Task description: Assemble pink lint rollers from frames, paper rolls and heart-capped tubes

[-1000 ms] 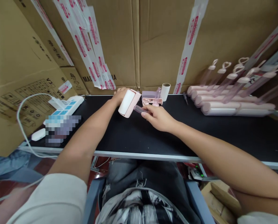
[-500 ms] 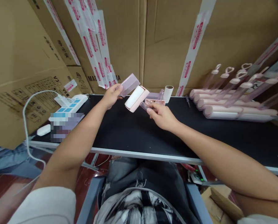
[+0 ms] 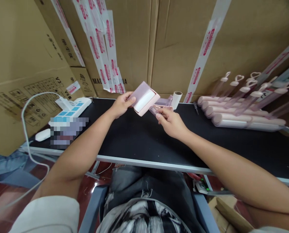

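Note:
My left hand [image 3: 123, 105] is closed on a translucent purple cover [image 3: 143, 91], thumb on top. The cover lies over part of a lint roller [image 3: 148, 103] with a white sticky roll and a pale pink housing. My right hand [image 3: 171, 120] is closed round the roller's translucent handle [image 3: 154, 110]; the fingers hide part of it. Just behind the right hand, a pink piece with a heart cutout [image 3: 157, 107] and another translucent purple part [image 3: 165, 101] show. Beside them a white paper-like roll [image 3: 176, 99] stands tilted, its hollow end up.
Several pink lint rollers [image 3: 246, 120] with heart-ended handles are stacked at the right. A small dark pointed tool [image 3: 195, 107] lies left of them. A power strip [image 3: 70, 111] with a white cable and a white case [image 3: 42, 134] are at the left. Cardboard [image 3: 183, 42] backs the black table [image 3: 127, 142].
My left hand has brought the cover right and down onto the lint roller, which it now partly overlaps. My right hand keeps its grip on the handle. The camera view has shifted slightly.

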Demonstrator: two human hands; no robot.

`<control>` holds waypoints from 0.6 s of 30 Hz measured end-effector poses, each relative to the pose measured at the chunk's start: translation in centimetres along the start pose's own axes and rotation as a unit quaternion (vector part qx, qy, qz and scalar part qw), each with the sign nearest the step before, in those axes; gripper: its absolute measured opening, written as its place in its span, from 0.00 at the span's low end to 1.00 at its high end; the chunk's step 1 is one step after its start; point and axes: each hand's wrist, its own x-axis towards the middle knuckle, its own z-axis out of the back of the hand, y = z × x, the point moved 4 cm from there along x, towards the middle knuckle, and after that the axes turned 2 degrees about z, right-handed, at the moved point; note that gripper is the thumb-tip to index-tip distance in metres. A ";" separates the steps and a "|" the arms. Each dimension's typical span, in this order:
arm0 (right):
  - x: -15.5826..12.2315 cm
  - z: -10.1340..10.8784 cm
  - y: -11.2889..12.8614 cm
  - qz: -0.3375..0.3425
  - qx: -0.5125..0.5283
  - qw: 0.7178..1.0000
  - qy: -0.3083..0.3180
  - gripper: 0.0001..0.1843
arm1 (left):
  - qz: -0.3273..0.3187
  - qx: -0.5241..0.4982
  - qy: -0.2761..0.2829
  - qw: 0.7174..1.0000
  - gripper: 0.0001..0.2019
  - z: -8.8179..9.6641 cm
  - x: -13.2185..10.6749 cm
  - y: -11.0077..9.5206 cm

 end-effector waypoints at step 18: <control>-0.1 0.2 0.5 0.014 -0.003 1.000 0.005 0.17 | -0.002 -0.037 0.041 0.998 0.39 -0.2 -0.6 -1.0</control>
